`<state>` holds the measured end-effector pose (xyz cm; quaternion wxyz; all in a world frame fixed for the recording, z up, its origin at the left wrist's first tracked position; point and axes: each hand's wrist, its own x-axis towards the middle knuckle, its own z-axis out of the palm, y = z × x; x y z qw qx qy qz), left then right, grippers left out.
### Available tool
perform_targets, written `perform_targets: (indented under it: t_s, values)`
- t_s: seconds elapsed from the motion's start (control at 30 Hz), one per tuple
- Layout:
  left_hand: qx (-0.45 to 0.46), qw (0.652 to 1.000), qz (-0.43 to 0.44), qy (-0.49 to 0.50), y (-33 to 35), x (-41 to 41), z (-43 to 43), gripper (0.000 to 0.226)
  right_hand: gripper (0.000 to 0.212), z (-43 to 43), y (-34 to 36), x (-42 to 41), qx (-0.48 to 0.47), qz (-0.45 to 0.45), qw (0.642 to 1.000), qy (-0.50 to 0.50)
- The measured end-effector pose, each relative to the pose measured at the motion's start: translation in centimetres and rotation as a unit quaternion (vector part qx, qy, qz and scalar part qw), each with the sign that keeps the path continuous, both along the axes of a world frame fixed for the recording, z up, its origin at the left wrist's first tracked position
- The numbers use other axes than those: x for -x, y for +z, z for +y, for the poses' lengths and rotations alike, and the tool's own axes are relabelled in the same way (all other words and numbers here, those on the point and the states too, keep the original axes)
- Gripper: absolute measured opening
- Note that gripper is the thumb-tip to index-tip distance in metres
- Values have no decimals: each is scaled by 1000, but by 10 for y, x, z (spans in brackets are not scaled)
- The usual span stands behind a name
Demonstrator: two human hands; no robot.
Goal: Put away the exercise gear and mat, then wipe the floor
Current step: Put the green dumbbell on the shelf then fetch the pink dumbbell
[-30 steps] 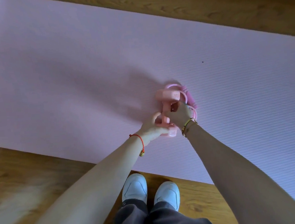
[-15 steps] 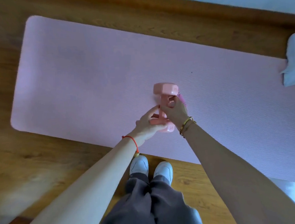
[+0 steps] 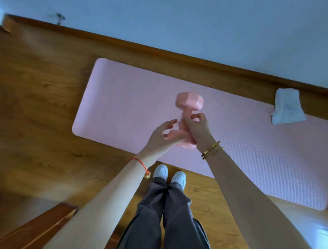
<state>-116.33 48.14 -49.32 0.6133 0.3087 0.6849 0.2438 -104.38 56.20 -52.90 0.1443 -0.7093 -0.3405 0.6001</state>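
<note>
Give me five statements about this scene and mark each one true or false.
1. The right hand grips a pink dumbbell above the mat. True.
2. The mat is rolled up. False: it lies flat on the wooden floor.
3. A light blue cloth lies at the mat's far right corner. True.
4. The person is barefoot. False: white shoes are on both feet.
5. The left hand hangs idle. False: it holds a second dumbbell beside the right hand.
</note>
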Motion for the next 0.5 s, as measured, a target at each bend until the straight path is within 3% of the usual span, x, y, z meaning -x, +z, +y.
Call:
perform_targets:
  t_s: [0.37, 0.5]
  values:
    - [-112, 989, 30, 90, 152, 13, -59, 53, 29, -45, 193, 23, -85, 64, 991, 85]
    - [-138, 981, 29, 135, 188, 20, -73, 65, 29, -60, 238, 34, -127, 84, 980, 129]
